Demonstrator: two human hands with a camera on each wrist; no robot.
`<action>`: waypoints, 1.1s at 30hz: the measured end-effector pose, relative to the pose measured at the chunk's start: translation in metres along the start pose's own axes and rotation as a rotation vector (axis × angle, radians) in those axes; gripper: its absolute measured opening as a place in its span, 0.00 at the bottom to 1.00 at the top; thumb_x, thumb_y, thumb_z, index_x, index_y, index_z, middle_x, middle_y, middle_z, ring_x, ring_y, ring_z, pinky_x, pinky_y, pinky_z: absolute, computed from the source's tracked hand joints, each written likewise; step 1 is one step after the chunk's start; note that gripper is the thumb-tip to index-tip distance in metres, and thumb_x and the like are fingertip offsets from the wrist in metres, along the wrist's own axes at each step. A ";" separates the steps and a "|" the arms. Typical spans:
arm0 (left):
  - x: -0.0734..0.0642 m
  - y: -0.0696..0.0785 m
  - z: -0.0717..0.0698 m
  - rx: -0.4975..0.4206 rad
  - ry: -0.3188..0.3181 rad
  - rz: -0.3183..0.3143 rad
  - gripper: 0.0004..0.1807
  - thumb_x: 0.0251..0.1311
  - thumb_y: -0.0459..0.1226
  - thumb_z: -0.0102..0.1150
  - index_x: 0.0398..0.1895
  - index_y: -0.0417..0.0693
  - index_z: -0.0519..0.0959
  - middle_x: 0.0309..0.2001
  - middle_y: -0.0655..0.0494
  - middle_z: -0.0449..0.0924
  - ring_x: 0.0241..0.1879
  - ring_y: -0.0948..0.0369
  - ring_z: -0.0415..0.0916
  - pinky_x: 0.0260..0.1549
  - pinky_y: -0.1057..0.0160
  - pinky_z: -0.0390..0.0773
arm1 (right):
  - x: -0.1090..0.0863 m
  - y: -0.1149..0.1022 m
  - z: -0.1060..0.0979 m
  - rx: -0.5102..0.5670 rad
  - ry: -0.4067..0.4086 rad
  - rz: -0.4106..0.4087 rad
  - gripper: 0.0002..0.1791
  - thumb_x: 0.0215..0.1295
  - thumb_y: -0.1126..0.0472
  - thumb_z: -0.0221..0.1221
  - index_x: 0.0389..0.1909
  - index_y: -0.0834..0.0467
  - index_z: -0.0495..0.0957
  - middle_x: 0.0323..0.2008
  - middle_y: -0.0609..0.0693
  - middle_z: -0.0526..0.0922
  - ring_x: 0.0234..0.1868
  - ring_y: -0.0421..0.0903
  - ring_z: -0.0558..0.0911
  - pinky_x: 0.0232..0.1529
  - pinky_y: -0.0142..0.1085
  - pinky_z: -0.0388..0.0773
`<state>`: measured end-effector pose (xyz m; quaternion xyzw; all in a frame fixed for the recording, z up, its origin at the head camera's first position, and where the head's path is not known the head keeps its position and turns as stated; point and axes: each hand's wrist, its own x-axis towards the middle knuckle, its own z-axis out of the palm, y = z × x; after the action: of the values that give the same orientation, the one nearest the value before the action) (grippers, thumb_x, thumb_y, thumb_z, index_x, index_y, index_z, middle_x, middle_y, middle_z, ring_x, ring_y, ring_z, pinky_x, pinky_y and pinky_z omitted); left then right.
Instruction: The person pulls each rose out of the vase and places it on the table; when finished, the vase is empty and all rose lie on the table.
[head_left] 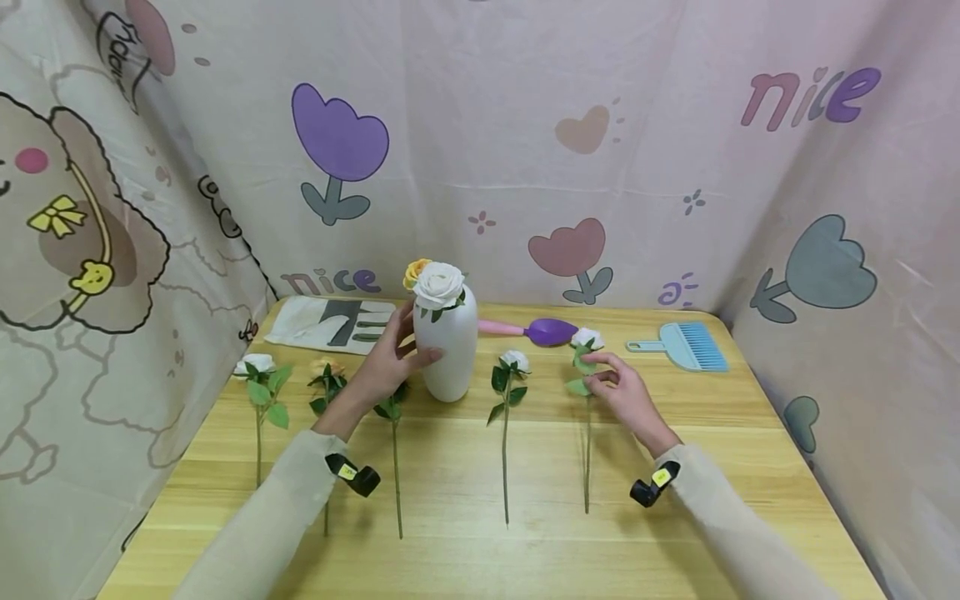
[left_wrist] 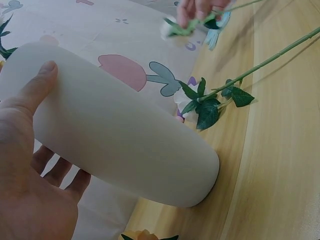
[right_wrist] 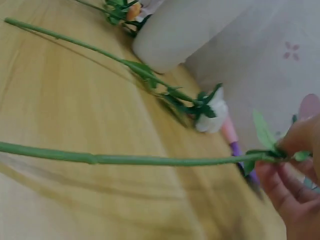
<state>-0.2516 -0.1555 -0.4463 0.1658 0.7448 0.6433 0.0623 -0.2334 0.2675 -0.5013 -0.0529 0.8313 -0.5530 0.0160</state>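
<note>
My left hand grips the tall white vase from its left side, thumb across the front and fingers behind. Out of the vase's top show a white rose and a yellow rose. On the right, my right hand pinches the leafy upper stem of another white rose. Its long green stem is raised off the wood in the right wrist view. Between the vase and that hand lies one more white rose, its stem pointing toward me.
Left of the vase lie a white rose, a yellow-orange rose and a stem whose bloom my left hand hides. Along the back are grey-and-white gloves, a purple trowel with pink handle, and a blue brush.
</note>
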 end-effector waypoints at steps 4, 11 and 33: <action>0.000 0.000 0.000 0.005 0.000 -0.002 0.54 0.74 0.38 0.70 0.90 0.66 0.43 0.87 0.44 0.53 0.85 0.41 0.55 0.84 0.35 0.58 | -0.002 0.012 0.014 -0.046 -0.009 0.055 0.20 0.77 0.66 0.64 0.67 0.61 0.80 0.66 0.64 0.81 0.54 0.47 0.86 0.44 0.30 0.85; 0.000 0.001 0.001 0.004 -0.002 -0.011 0.54 0.74 0.39 0.70 0.90 0.67 0.43 0.87 0.45 0.52 0.85 0.39 0.55 0.83 0.33 0.60 | -0.004 0.022 0.033 -0.092 -0.036 0.100 0.17 0.77 0.65 0.66 0.63 0.59 0.83 0.66 0.63 0.83 0.61 0.57 0.86 0.51 0.30 0.84; 0.000 0.000 -0.001 0.023 0.006 -0.016 0.54 0.74 0.40 0.70 0.91 0.68 0.42 0.88 0.45 0.52 0.86 0.40 0.54 0.83 0.34 0.59 | 0.012 -0.033 0.019 -0.065 0.185 -0.188 0.17 0.80 0.57 0.65 0.61 0.62 0.83 0.61 0.59 0.82 0.58 0.48 0.81 0.62 0.32 0.81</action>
<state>-0.2517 -0.1560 -0.4461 0.1586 0.7535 0.6349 0.0633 -0.2412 0.2360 -0.4776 -0.0798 0.8382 -0.5273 -0.1144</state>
